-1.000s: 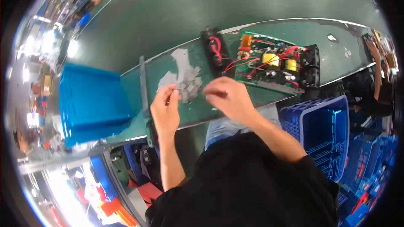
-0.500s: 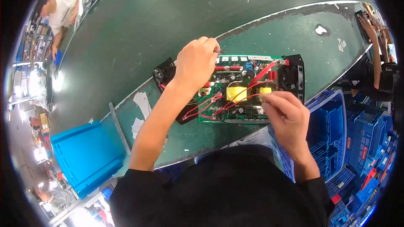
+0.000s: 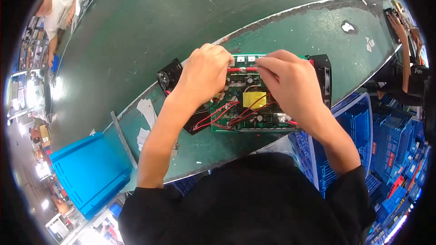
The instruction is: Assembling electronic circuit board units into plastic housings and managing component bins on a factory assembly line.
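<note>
Both grips, left hand (image 3: 206, 75) and right hand (image 3: 290, 84), pinch the red wire (image 3: 243, 69) above the circuit board (image 3: 247, 109).

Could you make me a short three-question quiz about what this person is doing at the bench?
1. True or false: both hands are at the far edge of the green circuit board.
2. What colour is the block-shaped part in the middle of the board? A) yellow B) white C) orange
3. Fill in: the left hand and right hand pinch a thick ____ wire between them.

Key
1. True; both sit over its far edge.
2. A, yellow.
3. Red; it runs between the fingertips of the two hands.
</note>
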### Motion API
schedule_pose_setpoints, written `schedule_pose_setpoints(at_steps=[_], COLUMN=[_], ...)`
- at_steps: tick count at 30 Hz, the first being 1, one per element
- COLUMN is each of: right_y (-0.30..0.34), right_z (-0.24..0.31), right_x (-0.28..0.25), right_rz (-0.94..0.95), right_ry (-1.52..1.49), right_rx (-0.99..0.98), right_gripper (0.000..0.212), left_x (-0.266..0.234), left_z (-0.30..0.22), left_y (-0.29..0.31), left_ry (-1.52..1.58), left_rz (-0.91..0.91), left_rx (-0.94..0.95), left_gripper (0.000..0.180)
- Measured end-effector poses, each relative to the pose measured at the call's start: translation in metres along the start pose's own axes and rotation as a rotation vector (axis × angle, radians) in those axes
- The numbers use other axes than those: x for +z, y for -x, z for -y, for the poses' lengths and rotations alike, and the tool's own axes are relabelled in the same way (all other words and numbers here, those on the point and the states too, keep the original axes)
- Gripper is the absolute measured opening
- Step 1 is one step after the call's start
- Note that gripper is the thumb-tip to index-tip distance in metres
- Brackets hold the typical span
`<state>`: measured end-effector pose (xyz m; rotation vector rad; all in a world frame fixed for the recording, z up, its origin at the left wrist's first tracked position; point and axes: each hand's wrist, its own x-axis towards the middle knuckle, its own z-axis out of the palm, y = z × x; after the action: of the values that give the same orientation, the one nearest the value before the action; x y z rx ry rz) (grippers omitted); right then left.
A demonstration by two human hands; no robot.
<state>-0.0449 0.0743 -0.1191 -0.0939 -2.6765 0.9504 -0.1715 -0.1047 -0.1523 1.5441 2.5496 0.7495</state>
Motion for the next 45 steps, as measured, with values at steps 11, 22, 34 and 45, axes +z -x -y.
schedule_pose_setpoints(at_steps=[11, 22, 34, 45], right_y=[-0.045, -0.048, -0.053, -0.047], right_z=[-0.010, -0.022, -0.026, -0.036], right_x=[0.038, 0.028, 0.033, 0.039], right_rz=[0.292, 0.395, 0.447, 0.256], right_ry=[0.308, 0.137, 0.185, 0.148], right_rx=[-0.014, -0.202, -0.164, -0.314], right_gripper=[0.014, 0.015, 0.016, 0.008], left_x=[0.001, -0.004, 0.002, -0.007], left_z=[0.004, 0.008, 0.001, -0.001], left_y=[0.003, -0.006, -0.011, -0.012], left_ry=[-0.059, -0.095, -0.332, -0.180], left_rz=[0.029, 0.095, 0.086, 0.208], left_rx=[0.044, 0.057, 0.179, 0.051], left_gripper=[0.009, 0.013, 0.005, 0.009])
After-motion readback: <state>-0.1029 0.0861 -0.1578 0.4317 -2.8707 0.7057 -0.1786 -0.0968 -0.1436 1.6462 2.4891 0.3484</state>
